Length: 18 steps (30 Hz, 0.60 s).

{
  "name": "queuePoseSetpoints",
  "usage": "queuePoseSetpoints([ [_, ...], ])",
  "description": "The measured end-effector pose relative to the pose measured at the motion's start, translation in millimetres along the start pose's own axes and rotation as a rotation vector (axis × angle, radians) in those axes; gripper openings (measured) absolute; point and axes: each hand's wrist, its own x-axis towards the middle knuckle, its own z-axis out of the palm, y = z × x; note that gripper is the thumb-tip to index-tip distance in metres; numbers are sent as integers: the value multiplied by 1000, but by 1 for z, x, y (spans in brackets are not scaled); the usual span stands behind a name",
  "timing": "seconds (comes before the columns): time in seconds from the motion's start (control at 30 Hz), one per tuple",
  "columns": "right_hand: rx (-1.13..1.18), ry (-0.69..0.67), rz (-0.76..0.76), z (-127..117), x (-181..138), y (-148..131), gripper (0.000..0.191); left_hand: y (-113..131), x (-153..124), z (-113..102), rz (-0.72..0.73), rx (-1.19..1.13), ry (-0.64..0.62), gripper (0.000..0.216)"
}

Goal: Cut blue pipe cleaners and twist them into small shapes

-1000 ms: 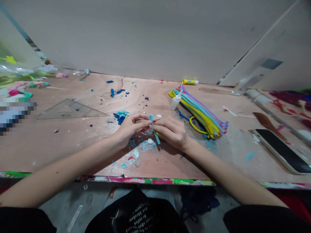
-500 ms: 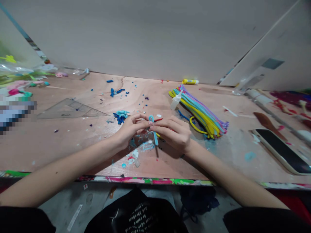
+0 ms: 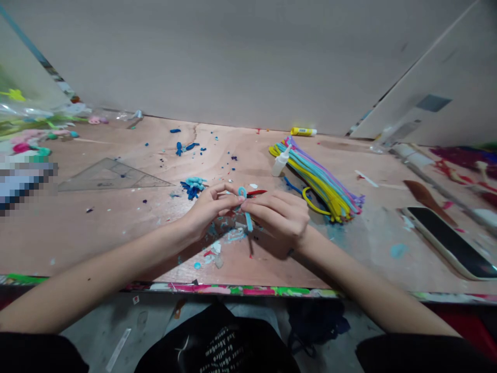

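On the wooden table (image 3: pixel 97 243), the left hand (image 3: pixel 213 207) and right hand (image 3: pixel 277 217) pinch a light-blue pipe cleaner (image 3: pixel 248 221) between them, its small loop above the fingers. Compared with before, the right hand sits slightly further right, and a red strip (image 3: pixel 257 192) shows more just above it. Writing on the black cloth (image 3: pixel 217 347) is too blurred to read.

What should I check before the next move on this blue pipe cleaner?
Blue pipe cleaner pinched below its loop between left hand and right hand: ok.
Red strip beside the right hand, whether it is joined to the pipe cleaner: cannot tell.
Pipe-cleaner bundle within reach to the right: ok.
White squeeze bottle beside the bundle, clear of the hands: ok.
Work surface beneath the hands free of scraps: not ok.
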Motion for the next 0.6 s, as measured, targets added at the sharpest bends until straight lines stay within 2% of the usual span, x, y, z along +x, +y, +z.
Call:
queuePoseSetpoints([
  [0.17, 121, 24, 113, 1, 6, 1, 11, 0, -1, 0, 37, 74, -18, 23],
  [0.33, 270, -60, 226, -3, 11, 7, 8, -3, 1, -3, 14, 78, -85, 25],
  [0.6, 507, -70, 541, -2, 14, 9, 12, -3, 1, -1, 36, 83, -169, 29],
])
